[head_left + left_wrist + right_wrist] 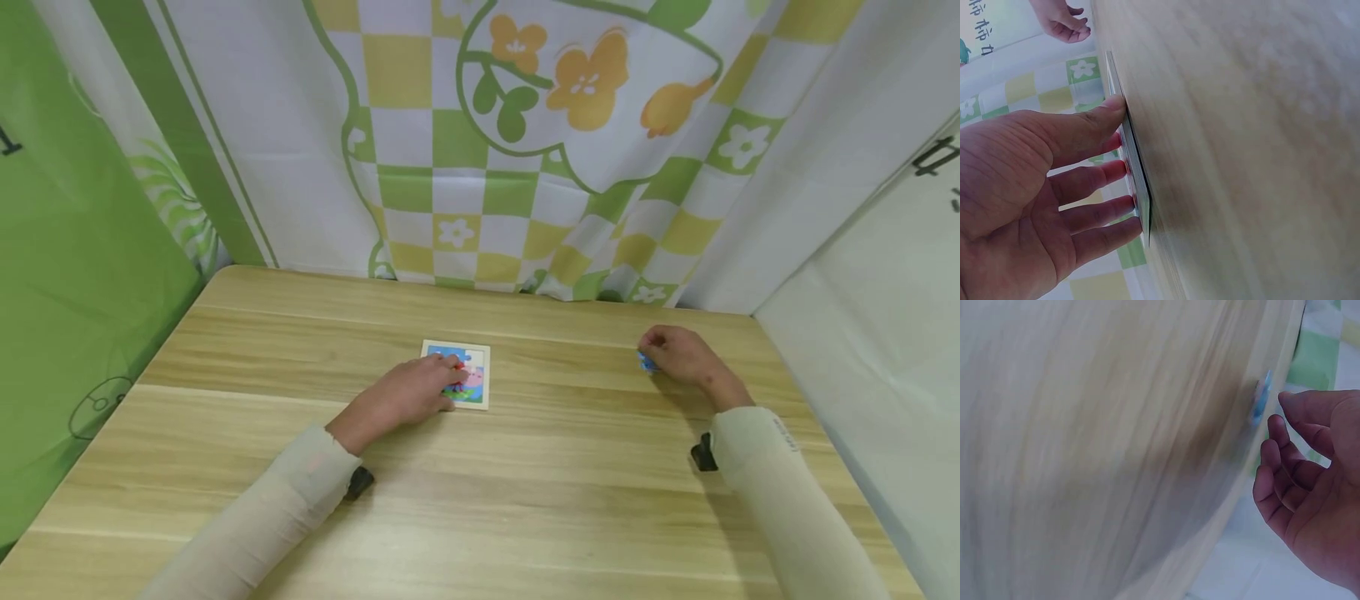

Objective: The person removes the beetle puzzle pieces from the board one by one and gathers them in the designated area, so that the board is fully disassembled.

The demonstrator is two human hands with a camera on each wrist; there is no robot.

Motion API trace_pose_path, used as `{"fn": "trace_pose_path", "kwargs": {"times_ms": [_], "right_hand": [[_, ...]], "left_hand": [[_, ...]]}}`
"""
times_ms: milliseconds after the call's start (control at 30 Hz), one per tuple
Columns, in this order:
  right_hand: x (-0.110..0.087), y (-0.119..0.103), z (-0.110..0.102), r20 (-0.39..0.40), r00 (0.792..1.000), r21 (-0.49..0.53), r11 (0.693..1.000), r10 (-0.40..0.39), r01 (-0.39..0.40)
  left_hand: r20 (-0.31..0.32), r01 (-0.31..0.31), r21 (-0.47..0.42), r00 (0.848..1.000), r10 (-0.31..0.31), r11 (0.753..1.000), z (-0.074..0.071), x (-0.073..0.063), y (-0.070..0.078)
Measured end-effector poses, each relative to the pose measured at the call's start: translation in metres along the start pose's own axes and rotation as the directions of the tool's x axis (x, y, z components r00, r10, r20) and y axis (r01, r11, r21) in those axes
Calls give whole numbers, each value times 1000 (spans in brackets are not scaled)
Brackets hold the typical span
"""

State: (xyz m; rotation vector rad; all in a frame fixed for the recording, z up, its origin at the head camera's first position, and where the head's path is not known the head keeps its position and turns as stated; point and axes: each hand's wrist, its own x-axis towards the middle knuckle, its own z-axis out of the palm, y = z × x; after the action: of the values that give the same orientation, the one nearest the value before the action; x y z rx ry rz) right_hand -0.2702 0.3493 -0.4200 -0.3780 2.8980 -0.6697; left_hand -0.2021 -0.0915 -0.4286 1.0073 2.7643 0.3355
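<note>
A small square jigsaw puzzle (481, 395) with a pale frame lies on the table. Its picture shows a pink cartoon figure on blue and green, and a pale bare patch is at its upper right. My left hand (411, 390) rests on the puzzle's left part, partly hiding it. In the left wrist view, its nearly straight fingers (1100, 178) touch the top while the thumb is at the edge. Farther right, my right hand (681, 354) hovers beside a small blue puzzle piece (1261, 400), its fingers loosely bent and a narrow gap between fingertips and piece.
The wooden table (525, 500) reaches back to a checked, flowered curtain (510, 183). A green cloth (82, 275) hangs on the left and a white cloth (885, 317) on the right. Dark devices sit under both wrists.
</note>
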Motion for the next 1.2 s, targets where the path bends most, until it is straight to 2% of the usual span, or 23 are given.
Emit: {"fn": "trace_pose_path", "kwargs": {"times_ms": [333,533,700,900,1200], "right_hand": [[11,-56,12,-22,987,32,986,-162,163],[23,-94,24,-22,961,95,957,-275,275],[31,-124,35,9,948,105,943,-319,317],[41,-153,60,59,923,59,924,-381,377],[52,-176,86,139,903,29,913,-408,408]], "left_hand": [[-10,1,-43,1000,-1,999,-4,-1,1],[-3,25,-88,1000,-25,996,-3,-2,2],[-24,9,-93,1000,-11,996,-4,-2,3],[-26,3,-102,1000,-6,995,-2,-1,1],[-6,17,-89,1000,-18,996,-3,2,0]]}}
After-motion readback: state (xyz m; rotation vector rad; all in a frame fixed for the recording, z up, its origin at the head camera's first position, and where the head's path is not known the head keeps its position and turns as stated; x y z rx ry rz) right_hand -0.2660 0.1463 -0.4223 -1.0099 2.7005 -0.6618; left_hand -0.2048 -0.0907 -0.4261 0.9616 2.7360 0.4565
